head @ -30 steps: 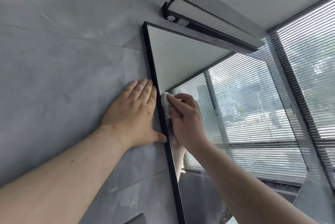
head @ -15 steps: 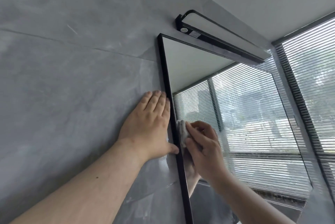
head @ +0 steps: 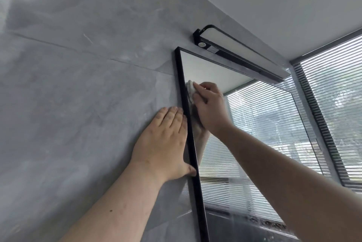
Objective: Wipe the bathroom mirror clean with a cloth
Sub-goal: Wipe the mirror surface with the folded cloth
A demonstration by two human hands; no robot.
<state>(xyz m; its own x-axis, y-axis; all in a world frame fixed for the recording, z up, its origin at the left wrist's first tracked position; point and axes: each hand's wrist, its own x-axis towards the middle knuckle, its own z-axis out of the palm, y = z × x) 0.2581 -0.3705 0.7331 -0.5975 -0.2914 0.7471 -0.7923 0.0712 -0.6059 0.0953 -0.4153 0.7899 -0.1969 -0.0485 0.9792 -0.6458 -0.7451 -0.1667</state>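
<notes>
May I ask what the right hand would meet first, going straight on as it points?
Probably the mirror's black frame near its top-left corner; the right hand with its cloth points up-left.

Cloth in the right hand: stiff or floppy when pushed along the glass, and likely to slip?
Probably floppy: the cloth is bunched into a crumpled wad under the right hand, so it should mould to the mirror. Likely light, since the hand alone covers most of it. It may glide easily on the smooth glass, though grip cannot be judged.
</notes>
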